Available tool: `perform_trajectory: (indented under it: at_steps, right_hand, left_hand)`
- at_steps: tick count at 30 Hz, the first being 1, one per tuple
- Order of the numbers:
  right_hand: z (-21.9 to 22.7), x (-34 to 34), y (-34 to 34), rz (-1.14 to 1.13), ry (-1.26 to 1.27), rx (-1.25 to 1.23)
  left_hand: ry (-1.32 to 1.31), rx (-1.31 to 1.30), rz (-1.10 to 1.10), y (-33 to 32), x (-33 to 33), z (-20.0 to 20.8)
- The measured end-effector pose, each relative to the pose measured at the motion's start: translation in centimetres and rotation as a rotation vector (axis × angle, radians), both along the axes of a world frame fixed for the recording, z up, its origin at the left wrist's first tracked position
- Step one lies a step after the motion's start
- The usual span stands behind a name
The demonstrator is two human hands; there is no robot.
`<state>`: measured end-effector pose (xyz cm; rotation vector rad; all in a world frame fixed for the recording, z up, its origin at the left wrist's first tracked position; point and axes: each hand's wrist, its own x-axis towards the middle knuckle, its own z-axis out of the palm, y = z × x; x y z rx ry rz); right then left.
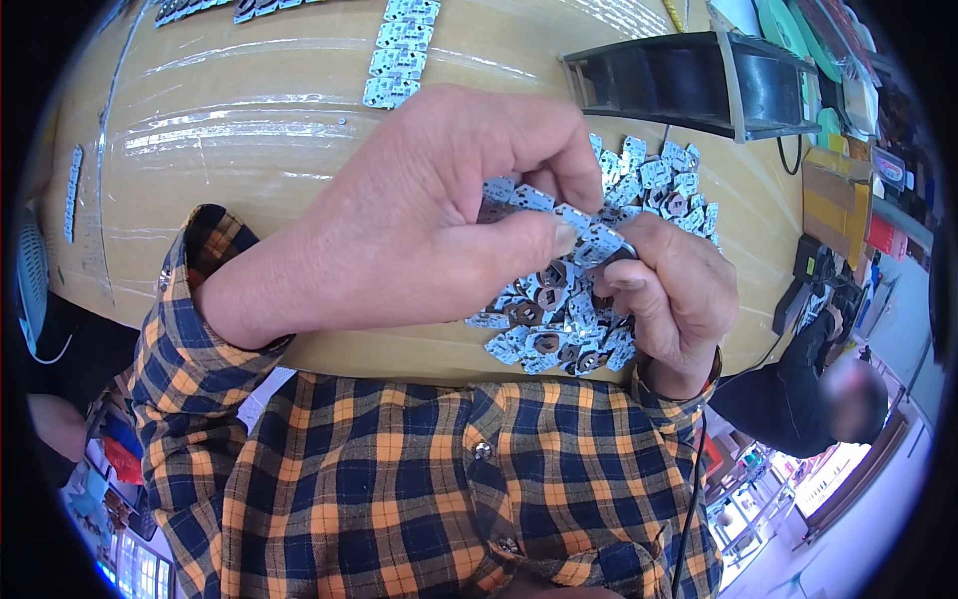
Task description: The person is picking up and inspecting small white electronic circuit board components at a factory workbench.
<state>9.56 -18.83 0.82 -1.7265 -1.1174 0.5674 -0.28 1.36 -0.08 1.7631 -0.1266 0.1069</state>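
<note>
My left hand (419, 215) grips a short strip of small white circuit boards (534, 198) between thumb and bent fingers. At the strip's right end, my right hand (684, 285) pinches the last board and a small dark piece (624, 253), whose kind is partly hidden by the fingertips. Under and around both hands lies a loose pile of circuit boards (549, 309), several of them carrying round brownish parts. The left hand covers part of this pile.
A joined column of circuit boards (399, 60) lies at the far middle of the tan table (230, 130). A black tray-like frame (679, 85) stands at the far right. Another strip (73, 195) lies far left. A person in dark clothing (798, 389) is at the right.
</note>
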Motion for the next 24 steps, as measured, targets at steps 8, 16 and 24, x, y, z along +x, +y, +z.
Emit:
perform_trajectory:
  at_steps: [8,16,24]
  right_hand:
    - [1.2,-0.4,-0.3,-0.126,0.385,-0.051]
    - [-0.5,-0.8,0.2,-0.216,1.141,0.152]
    - [-0.1,-1.3,0.1,-0.355,0.744,0.007]
  left_hand:
    - [0.344,-0.55,-0.064,-0.5,0.1,1.0]
    - [0.253,-0.563,0.056,-1.1,-0.4,0.2]
    - [-0.22,0.073,0.158,-1.5,-0.2,0.0]
